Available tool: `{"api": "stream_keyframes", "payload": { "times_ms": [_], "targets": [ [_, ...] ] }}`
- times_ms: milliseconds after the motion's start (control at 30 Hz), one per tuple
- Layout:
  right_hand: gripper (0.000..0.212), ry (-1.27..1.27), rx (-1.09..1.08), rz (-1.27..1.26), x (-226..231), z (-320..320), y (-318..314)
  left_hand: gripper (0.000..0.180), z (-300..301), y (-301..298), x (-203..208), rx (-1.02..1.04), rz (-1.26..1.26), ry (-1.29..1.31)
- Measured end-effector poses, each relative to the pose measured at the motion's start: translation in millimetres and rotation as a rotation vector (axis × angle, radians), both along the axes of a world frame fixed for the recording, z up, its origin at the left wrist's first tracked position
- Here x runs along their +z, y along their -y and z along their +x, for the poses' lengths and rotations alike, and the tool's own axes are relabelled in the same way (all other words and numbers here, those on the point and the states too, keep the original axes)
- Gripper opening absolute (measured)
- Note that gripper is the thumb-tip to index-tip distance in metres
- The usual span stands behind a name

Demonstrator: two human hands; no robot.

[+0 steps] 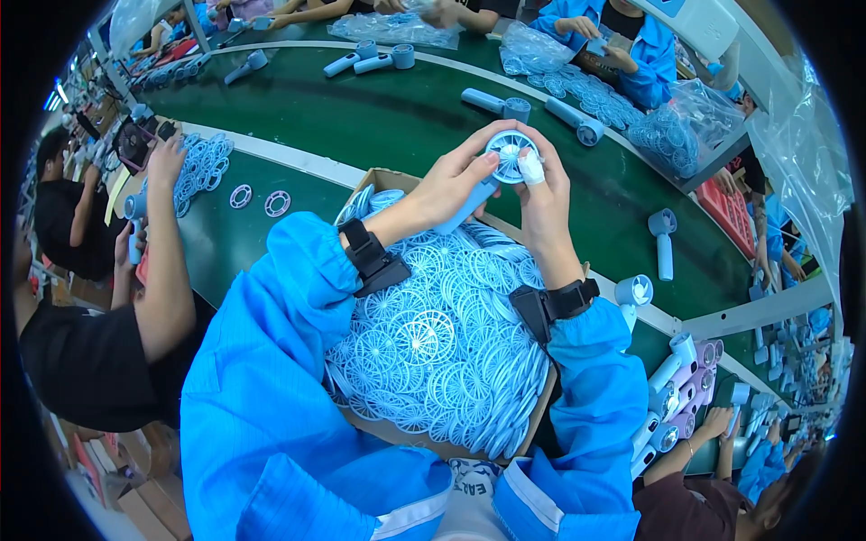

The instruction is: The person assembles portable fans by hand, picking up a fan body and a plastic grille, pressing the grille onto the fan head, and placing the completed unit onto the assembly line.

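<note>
A light-blue handheld fan [467, 207] is held between my two hands above a box, its round grille turned up toward me. My left hand [451, 187] is closed round the fan from the left, thumb at the edge of the head. From the right, my right hand [552, 203] grips the head; its thumb has a white wrapping and presses on the grille. Below them, an open cardboard box [388, 178] is heaped with light-blue round fan grilles [428, 334]. The fan's far side is hidden by my fingers.
A green conveyor belt [361, 104] runs past the box, with several blue fans [577, 122] on it. Two pinkish rings [277, 203] lie at left. Blue and lilac fans [681, 392] are stacked at right. Co-workers sit at left, across and lower right.
</note>
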State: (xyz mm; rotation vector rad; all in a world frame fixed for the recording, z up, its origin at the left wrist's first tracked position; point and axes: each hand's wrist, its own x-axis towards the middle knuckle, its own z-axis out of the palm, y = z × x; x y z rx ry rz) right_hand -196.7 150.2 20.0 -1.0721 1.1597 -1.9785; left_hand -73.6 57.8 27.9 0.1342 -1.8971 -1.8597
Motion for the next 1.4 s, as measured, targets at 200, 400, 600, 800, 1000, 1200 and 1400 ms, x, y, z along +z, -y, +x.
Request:
{"api": "stream_keyframes", "payload": {
  "times_ms": [200,400,600,800,1000,1200,1400],
  "targets": [
    [0.038,0.029,0.062,0.115,3.5,-13.1,-10.8,0.052,5.6,4.3,2.1,-0.1,0.124,0.076],
    [0.031,-0.721,-0.148,0.602,27.4,-72.4,-39.1,0.06,0.3,20.2,-10.9,0.25,0.337,0.296],
    [0.043,-1.057,-0.603,1.112,7.0,-239.2,-124.8,0.052,-9.2,26.2,-22.4,0.214,0.185,0.323],
    [0.061,-1.064,-0.594,1.393,-112.3,-298.1,-175.7,0.042,-3.5,35.8,-26.7,0.136,0.173,0.376],
    [0.059,-0.366,-0.32,1.176,-48.4,-287.7,-151.0,0.041,-6.5,34.0,-26.6,0.023,0.108,0.383],
    [0.051,-0.536,0.017,0.593,37.4,-122.4,-71.0,0.044,-12.4,21.5,-38.1,-0.029,0.207,0.123],
    [0.045,-1.44,0.626,0.614,49.6,7.5,-49.9,0.053,-2.9,20.0,-15.2,0.074,0.38,0.183]
  ]
}}
